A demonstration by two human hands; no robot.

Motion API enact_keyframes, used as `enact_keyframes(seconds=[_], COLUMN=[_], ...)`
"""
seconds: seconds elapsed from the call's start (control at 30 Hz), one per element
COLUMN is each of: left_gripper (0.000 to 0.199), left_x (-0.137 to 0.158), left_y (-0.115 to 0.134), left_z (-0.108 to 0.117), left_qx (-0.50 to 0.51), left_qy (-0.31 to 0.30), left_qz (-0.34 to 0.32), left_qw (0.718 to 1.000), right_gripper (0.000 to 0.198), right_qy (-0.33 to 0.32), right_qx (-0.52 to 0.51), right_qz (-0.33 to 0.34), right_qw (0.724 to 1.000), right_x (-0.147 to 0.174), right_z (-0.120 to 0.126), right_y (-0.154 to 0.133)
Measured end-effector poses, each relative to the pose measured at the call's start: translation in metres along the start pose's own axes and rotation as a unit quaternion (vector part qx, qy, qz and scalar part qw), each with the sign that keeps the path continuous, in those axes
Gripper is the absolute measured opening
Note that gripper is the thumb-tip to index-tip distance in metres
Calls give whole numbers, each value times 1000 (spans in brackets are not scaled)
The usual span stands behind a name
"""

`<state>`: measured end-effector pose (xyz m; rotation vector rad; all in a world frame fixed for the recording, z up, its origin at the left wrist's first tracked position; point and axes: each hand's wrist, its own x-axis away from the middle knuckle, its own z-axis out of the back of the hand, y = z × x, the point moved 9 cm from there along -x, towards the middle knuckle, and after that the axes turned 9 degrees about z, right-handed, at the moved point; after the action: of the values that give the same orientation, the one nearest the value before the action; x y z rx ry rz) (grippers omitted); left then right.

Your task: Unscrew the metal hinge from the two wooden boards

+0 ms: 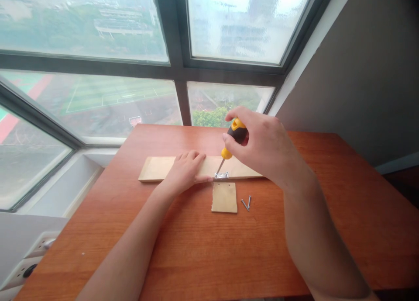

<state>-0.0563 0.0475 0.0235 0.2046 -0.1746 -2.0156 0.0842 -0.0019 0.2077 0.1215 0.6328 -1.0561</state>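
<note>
A long pale wooden board (157, 167) lies across the table. My left hand (188, 170) rests flat on it, fingers spread, with the thumb along its front edge close to a small silver metal hinge (222, 175). In my right hand (262, 139) is a yellow and black screwdriver (238, 133), gripped by the handle. Its shaft slants down to the left, and the tip meets the left part of the hinge. My right hand and forearm cover part of the board's right side. Just in front of the hinge lies a small square wooden piece (224, 198) with two dark holes near its top edge.
Two loose screws (248, 203) lie right of the square piece on the reddish-brown table (203, 253). Large windows (124, 95) stand behind the table, and a grey wall (360, 82) rises at the right. Wall sockets (24, 268) sit low at the left.
</note>
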Motion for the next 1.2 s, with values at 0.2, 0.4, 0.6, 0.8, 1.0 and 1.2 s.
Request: enact_keyframes(seconds=[0.2, 0.4, 0.6, 0.8, 1.0, 1.2], left_gripper=[75, 74, 73, 73, 73, 73], left_x=[0, -1, 0, 0, 0, 1], left_y=[0, -1, 0, 0, 0, 2], left_z=[-1, 0, 0, 0, 0, 2], left_qx=[-3, 1, -5, -1, -1, 1], left_qy=[0, -3, -4, 0, 3, 4], left_qz=[0, 7, 5, -1, -3, -6], left_qw=[1000, 1000, 1000, 1000, 1000, 1000], right_gripper=[25, 26, 26, 25, 26, 32], right_qy=[-1, 3, 3, -5, -17, -21], right_qx=[-3, 1, -1, -15, -20, -1], right_qz=[1, 6, 5, 6, 1, 9], right_qw=[1000, 1000, 1000, 1000, 1000, 1000], right_x=[0, 0, 0, 0, 1, 3], right_z=[0, 3, 4, 1, -2, -1], right_y=[-1, -3, -3, -3, -2, -5])
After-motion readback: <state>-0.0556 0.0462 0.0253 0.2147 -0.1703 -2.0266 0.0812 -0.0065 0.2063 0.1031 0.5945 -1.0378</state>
